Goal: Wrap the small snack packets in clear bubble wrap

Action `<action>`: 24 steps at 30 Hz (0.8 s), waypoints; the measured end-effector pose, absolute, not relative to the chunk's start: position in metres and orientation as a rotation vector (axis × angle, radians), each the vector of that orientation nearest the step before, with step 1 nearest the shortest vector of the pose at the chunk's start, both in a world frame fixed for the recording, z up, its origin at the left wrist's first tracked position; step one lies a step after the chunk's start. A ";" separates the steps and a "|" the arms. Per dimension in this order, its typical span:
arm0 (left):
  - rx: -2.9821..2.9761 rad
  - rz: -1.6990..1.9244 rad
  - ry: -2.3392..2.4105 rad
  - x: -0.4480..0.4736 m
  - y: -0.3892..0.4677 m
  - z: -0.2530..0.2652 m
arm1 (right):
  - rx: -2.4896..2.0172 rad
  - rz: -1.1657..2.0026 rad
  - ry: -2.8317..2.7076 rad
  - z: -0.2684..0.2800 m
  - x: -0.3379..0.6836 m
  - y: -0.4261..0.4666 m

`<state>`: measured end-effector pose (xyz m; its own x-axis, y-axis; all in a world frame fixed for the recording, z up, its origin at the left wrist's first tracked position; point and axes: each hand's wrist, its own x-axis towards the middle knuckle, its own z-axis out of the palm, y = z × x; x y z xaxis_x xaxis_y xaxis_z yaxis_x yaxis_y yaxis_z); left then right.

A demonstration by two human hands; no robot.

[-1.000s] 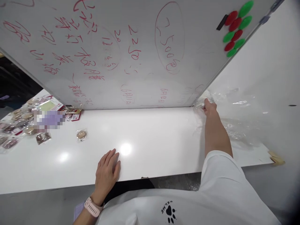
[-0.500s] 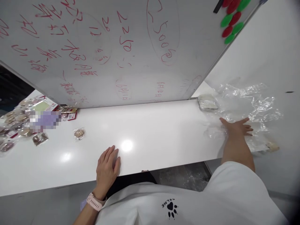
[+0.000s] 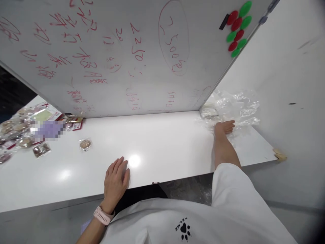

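My left hand (image 3: pixel 115 178) lies flat on the white table (image 3: pixel 162 145) by its front edge, holding nothing. Over at the table's right end, my right hand (image 3: pixel 225 127) presses on a heap of clear plastic bags (image 3: pixel 245 106), with fingers stretched to the right. Its thumb side is hard to make out. A sealed clear packet (image 3: pixel 210 112) with pale contents sits at the left of the heap, against the foot of the whiteboard. One small wrapped brown piece (image 3: pixel 85 144) lies alone up and left of my left hand.
A whiteboard (image 3: pixel 147 91) with red writing stands along the back, bearing red and green magnets (image 3: pixel 236 24). Many small wrapped packets (image 3: pixel 25 142) are piled at the left end. Brown tape (image 3: pixel 280 155) covers the right front corner, near the wall (image 3: pixel 291 81).
My right hand has moved left and slightly up, and the plastic bags have shifted the same way, baring the right corner of the table. My left hand stays put.
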<state>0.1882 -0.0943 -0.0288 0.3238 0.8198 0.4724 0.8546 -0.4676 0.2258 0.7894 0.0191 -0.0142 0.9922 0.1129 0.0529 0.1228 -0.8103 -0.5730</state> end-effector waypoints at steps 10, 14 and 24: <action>-2.487 -0.825 -1.594 0.185 -0.094 -0.032 | -2.363 -0.478 -1.258 0.014 0.771 0.043; -2.496 -0.795 -1.613 0.185 -0.095 -0.031 | -2.594 -0.123 -1.309 -0.005 0.776 0.066; -2.514 -0.799 -1.662 0.187 -0.096 -0.029 | -2.562 0.011 -0.821 -0.015 0.802 -0.011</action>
<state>0.1868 -0.0958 -0.0288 0.3000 0.8535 0.4260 0.8657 -0.4312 0.2542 0.8024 -0.0114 -0.0149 0.8228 0.5542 0.1259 0.5507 -0.7228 -0.4175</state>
